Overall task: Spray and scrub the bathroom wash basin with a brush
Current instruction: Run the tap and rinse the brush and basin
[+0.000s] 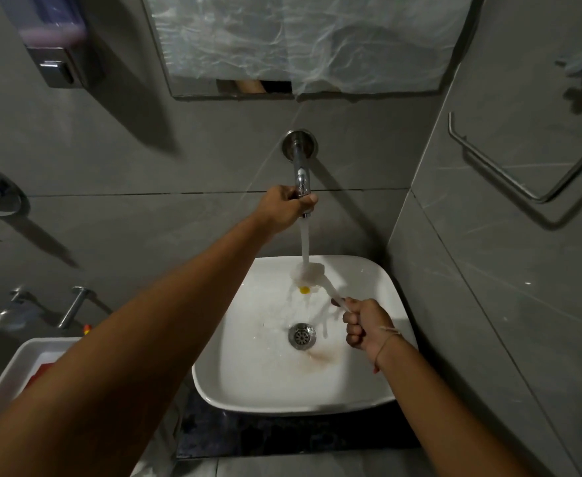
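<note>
Water runs in a steady stream from the wall-mounted tap down onto the head of a white brush, which is held over the back of the white wash basin. The left hand reaches up to the end of the spout, its fingers curled around the metal with the thumb laid across the front. The right hand hovers over the right side of the bowl, fingers folded tightly into a fist around the brush's thin white handle, a thread band around its wrist. A small yellow spot shows just under the brush head. The round metal drain sits mid-bowl, and a brownish stain lies just to its lower right. The basin rests on a dark counter set into the corner of grey tiled walls. Above hangs a mirror covered with crinkled plastic, a soap dispenser to its left.
</note>
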